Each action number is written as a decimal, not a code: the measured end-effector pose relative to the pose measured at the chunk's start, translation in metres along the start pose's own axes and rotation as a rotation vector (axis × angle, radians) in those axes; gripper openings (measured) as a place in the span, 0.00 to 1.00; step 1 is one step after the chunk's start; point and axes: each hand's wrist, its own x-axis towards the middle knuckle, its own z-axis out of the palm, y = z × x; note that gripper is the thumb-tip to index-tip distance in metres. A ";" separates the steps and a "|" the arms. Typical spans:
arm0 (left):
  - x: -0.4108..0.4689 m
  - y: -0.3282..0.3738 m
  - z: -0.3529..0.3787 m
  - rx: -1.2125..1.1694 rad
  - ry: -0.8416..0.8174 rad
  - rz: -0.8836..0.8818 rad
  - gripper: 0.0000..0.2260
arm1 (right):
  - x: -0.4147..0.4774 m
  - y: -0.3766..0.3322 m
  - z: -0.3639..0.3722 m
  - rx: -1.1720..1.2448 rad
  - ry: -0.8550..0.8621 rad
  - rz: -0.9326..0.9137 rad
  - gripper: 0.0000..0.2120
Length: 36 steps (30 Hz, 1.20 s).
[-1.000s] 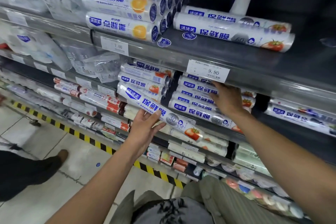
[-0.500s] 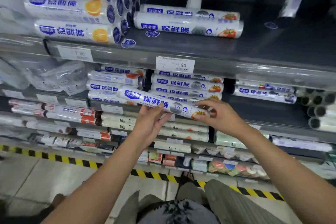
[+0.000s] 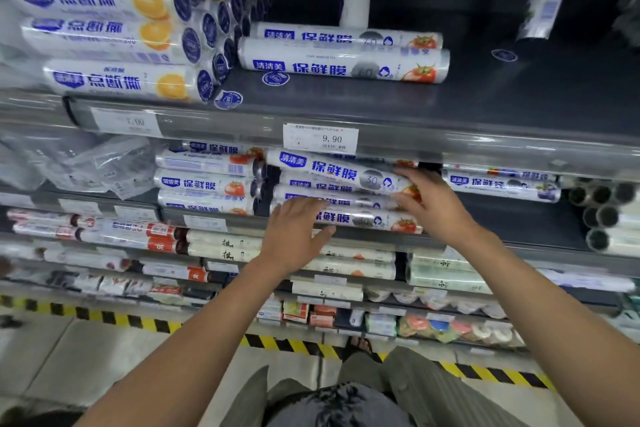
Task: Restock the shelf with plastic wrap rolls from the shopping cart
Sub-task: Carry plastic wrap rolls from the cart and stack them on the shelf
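Observation:
A white plastic wrap roll (image 3: 332, 170) with blue lettering and a tomato print lies tilted on top of a stack of like rolls (image 3: 346, 215) on the second shelf, under the 9.90 price tag (image 3: 320, 138). My right hand (image 3: 433, 204) holds the roll's right end with curled fingers. My left hand (image 3: 294, 232) is flat, fingers straight, against the front of the lower rolls in that stack. The shopping cart is out of view.
Two tomato-print rolls (image 3: 343, 62) lie on the dark top shelf (image 3: 450, 97), beside stacked orange-print rolls (image 3: 104, 80). Another stack (image 3: 207, 184) sits left of my hands; more rolls (image 3: 502, 184) lie right. Lower shelves hold boxed goods. Yellow-black tape (image 3: 277, 345) marks the floor.
The roll has moved up and right, from in front of the shelf onto the top of the stack. My left hand let go of it and dropped to the lower rolls.

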 end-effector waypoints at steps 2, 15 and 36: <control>-0.004 -0.009 0.007 0.169 -0.083 0.046 0.28 | 0.011 0.007 0.004 -0.007 0.018 0.015 0.23; -0.008 -0.012 0.011 0.247 -0.167 0.027 0.33 | 0.034 0.032 0.037 -0.171 0.070 -0.072 0.23; -0.118 -0.021 0.011 0.086 -0.180 0.064 0.29 | -0.094 -0.044 0.053 -0.084 0.044 0.016 0.12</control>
